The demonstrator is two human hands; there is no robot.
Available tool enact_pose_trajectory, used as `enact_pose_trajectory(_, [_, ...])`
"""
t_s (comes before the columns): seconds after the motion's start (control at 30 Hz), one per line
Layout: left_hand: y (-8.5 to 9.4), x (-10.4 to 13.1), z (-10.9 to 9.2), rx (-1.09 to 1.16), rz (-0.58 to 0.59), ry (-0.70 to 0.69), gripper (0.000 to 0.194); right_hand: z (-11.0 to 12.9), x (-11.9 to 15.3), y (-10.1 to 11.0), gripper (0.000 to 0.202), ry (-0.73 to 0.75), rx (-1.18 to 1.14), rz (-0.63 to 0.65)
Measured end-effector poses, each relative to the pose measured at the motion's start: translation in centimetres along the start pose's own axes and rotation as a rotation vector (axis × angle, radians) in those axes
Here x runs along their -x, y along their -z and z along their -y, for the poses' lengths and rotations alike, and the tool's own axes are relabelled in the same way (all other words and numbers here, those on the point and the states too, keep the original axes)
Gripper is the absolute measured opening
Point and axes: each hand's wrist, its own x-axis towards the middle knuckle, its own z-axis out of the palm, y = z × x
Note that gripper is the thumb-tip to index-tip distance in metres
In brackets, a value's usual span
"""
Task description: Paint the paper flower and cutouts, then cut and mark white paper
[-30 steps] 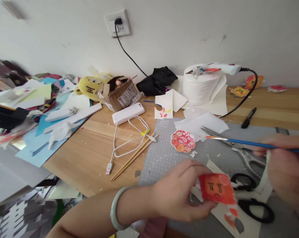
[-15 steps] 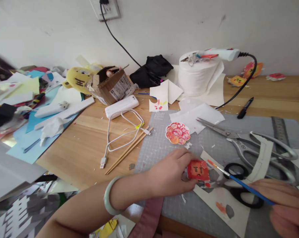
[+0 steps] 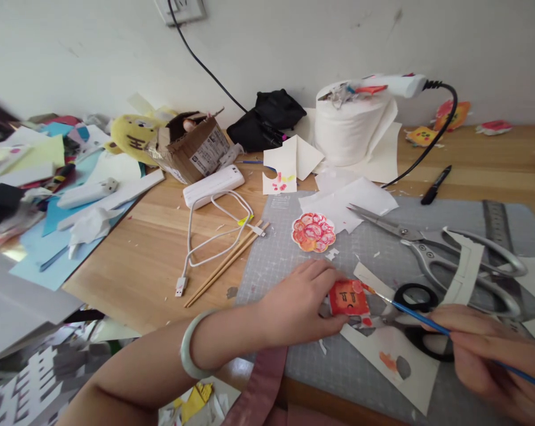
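Painted orange-red paper square (image 3: pixel 348 297) with a drawn face, at the left fingertips.
Left hand (image 3: pixel 305 302): thumb and fingers pinch the square's left side. Right hand (image 3: pixel 493 349): fingers grasp a blue paintbrush (image 3: pixel 418 318), bristles at the square's upper right corner; contact cannot be told. Black-handled scissors (image 3: pixel 413 337) lie between both hands' fingers, below the brush; pink-orange flower cutout (image 3: pixel 314 232) sits beyond the left knuckles on the grey cutting mat (image 3: pixel 271 266).
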Motion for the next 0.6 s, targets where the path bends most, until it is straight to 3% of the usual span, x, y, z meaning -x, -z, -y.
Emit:
enact_pose_trajectory(0.1, [0.05,0.0,-0.07,-0.014,-0.008,0.002,0.042,-0.01,-0.35,-0.12,0.026,0.18,0.012,0.034])
enact_pose_trajectory(0.6, [0.0,-0.02,-0.12,-0.008,-0.004,0.031,0.041,-0.34,-0.21,-0.29,0.041,0.26,-0.005,0.073])
